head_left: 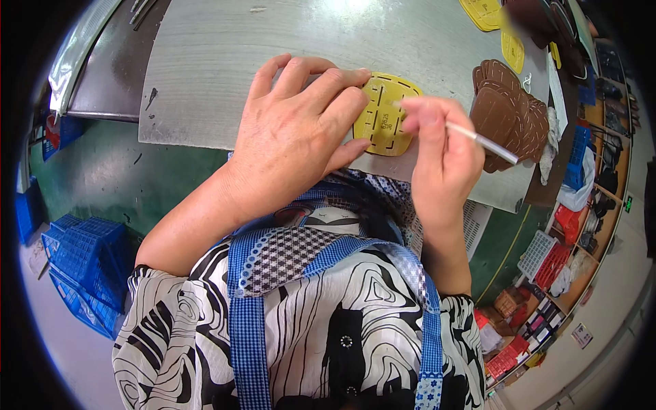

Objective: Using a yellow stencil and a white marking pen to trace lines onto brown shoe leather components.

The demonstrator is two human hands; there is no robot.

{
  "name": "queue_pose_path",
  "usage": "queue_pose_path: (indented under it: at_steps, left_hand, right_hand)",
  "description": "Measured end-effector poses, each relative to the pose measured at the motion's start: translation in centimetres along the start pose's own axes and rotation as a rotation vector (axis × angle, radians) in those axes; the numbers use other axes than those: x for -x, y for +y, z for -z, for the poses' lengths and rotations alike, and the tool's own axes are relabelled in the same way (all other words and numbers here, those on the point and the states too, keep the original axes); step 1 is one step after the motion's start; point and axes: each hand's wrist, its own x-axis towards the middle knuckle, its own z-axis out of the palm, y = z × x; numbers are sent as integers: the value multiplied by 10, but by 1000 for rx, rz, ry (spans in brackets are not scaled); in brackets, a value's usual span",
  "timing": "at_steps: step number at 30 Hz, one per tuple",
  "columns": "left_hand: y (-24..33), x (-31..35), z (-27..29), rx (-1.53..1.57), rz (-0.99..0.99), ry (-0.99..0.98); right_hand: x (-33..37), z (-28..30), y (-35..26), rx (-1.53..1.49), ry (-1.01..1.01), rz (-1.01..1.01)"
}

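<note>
A yellow slotted template [388,130] lies at the near edge of the worktop. My left hand [297,113] rests across its left side, fingers spread, with fingertips at the upper left edge and the thumb by the lower left. My right hand [445,154] is closed around a slim pen [493,147] with a silver-white barrel. Its tip points at the template's slots near the right side, though fingers and blur partly hide it. Whatever lies under the template cannot be seen. To the right of my right hand is a fanned stack of brown slotted leather pieces [506,113].
More yellow templates [512,49] and dark brown pieces lie at the far right of the grey worktop [225,61]. Blue plastic crates [89,266] stand on the floor at left. Along the right runs shelving with baskets [538,254] and boxes.
</note>
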Motion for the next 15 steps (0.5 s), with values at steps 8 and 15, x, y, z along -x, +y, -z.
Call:
queue_pose_path:
  at_steps: [8,15]
  left_hand:
    - [-1,1,-2,-13,6,-10]
    - [0,0,1,-14,12,-25]
  right_hand:
    - [13,-4,2,227,-101,199]
    - [33,14,4,54,-156,75]
